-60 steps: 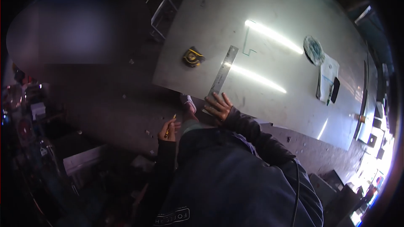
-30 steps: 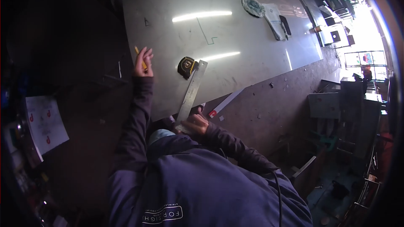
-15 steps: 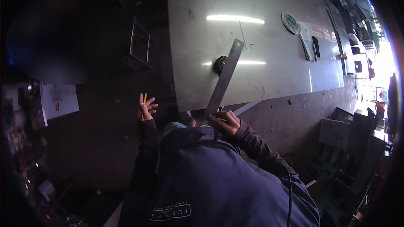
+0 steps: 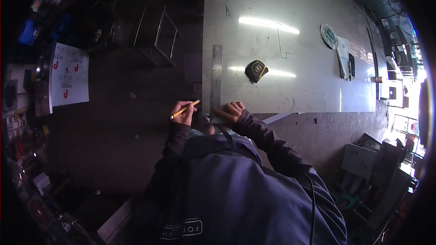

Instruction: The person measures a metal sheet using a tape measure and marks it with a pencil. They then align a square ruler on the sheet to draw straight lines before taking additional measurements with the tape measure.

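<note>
A yellow pencil is gripped in my left hand, its tip pointing up and right beside the near left corner of the metal sheet. My right hand has its fingers closed over the lower end of a steel ruler. The ruler lies lengthwise on the sheet, close to its left edge. A black and yellow tape measure rests on the sheet to the right of the ruler. Dark drawn lines mark the surface beyond it.
Toward the right side of the sheet are a round greenish object, papers and a dark phone-like object. A metal frame stands on the left floor. A printed white board is farther left.
The ruler has swung from a slant over the tape measure to lie along the sheet's left edge. My left hand has moved right, and the pencil now points toward the sheet.
</note>
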Tool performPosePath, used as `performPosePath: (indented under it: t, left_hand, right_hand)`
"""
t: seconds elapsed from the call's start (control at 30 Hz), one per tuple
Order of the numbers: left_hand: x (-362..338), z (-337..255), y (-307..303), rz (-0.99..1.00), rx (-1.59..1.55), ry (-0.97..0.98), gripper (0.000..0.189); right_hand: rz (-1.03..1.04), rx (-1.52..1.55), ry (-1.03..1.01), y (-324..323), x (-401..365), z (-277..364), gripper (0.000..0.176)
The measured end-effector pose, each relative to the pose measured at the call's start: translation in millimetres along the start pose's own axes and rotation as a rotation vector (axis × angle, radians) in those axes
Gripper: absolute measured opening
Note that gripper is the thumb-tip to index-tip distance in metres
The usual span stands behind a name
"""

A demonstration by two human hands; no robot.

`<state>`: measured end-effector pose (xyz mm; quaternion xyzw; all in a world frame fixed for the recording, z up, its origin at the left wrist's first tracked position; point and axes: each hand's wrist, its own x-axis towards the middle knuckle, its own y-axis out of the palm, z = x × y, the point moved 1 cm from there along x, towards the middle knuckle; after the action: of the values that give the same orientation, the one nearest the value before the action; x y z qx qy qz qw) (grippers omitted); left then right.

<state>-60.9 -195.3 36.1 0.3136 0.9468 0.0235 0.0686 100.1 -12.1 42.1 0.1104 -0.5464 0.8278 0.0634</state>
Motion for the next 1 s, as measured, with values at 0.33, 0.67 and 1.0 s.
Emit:
performPosePath:
  t: [0.33, 0.67, 1.0]
  left_hand:
    - [14, 1, 22, 0.01, 0.213, 0.158, 0.012]
    - [9, -27, 33, 0.038, 0.598, 0.313, 0.013]
    - [15, -39, 44, 0.07, 0.803, 0.387, 0.014]
  right_hand:
    - [0.221, 0.033, 0.058, -20, 10, -14, 0.076]
    - [0.369, 0.053, -0.008, -20, 14, -21, 0.087]
    - [0.381, 0.028, 0.019, -15, 11, -23, 0.088]
